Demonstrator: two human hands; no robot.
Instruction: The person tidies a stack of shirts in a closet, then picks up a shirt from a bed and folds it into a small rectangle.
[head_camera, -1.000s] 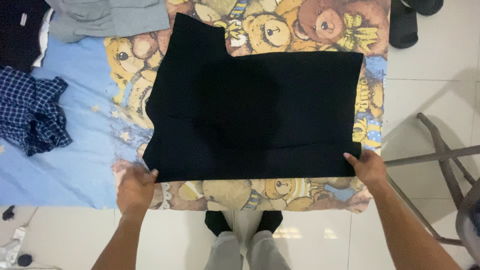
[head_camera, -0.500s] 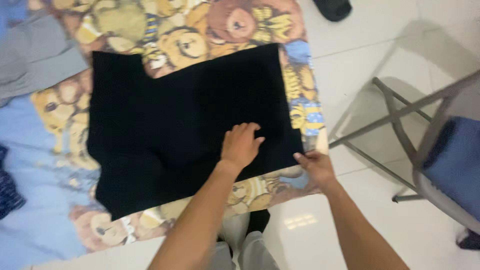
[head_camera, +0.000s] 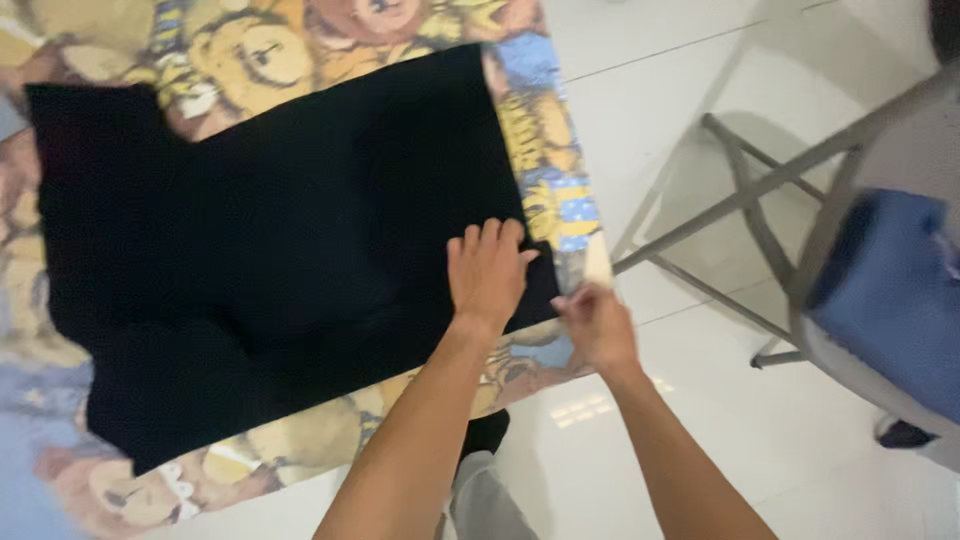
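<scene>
Black folded cloth garment (head_camera: 270, 250) spread flat, frame centre-left, on bear-print blanket (head_camera: 540, 160). Left hand (head_camera: 487, 272) fingers splayed, pressing it flat near right edge; right hand (head_camera: 596, 325) pinching lower-right corner, likely anchoring the fold.

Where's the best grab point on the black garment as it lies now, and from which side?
Probably the near right corner of the black garment, approached from the right edge of the bear-print sheet. That corner lies flat and free at the sheet's edge; the right hand is already at it, while the left hand lies flat on the cloth beside it.
</scene>
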